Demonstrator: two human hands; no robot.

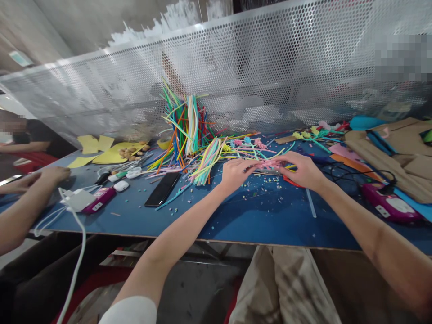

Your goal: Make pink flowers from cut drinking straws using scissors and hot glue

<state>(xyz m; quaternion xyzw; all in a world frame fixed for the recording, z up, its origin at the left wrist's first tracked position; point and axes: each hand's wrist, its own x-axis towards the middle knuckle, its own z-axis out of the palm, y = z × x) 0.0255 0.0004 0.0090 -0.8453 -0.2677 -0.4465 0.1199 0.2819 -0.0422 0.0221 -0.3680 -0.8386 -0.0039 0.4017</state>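
Observation:
A twisted pink pipe cleaner (269,164) stretches between my hands, just above the blue table. My left hand (236,173) pinches its left end with the fingers closed. At the other end my right hand (301,169) grips it between thumb and fingers. Behind my hands lie finished-looking pipe-cleaner flowers (248,141) in pink, blue and yellow. A bundle of pastel pipe cleaners (206,164) lies left of my left hand. Small cut bits (258,191) are scattered below the hands. Something red (292,182) shows partly under my right hand.
Many coloured pipe cleaners (184,128) stand upright against a perforated metal panel (270,67). A black phone (163,190) and purple power strips (388,204) lie on the blue table (216,220). Brown cardboard (405,157) is at right. Another person's arm (30,198) rests at left.

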